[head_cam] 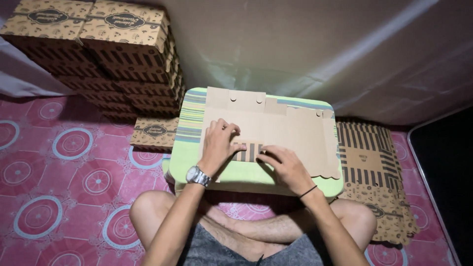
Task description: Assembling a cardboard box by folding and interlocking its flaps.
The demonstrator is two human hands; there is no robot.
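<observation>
Pressing a striped flap [248, 151] down on the flat carton [276, 129] atop the green table [256, 173], left hand [217, 145] fingers spread, right hand [285, 165] half-curled beside. Could crease crooked if pressed unevenly. Might slide toward the near edge under loose pressure.

Flat brown cardboard box blank [276, 128] spread on a green striped tray, one striped flap folded up at the near edge. Folded brown boxes [106, 54] with dark oval labels and black stripes stacked far left. 1 more folded box [153, 133] just beside the tray. Pile of flat striped blanks [374, 172] lying to the right.
</observation>
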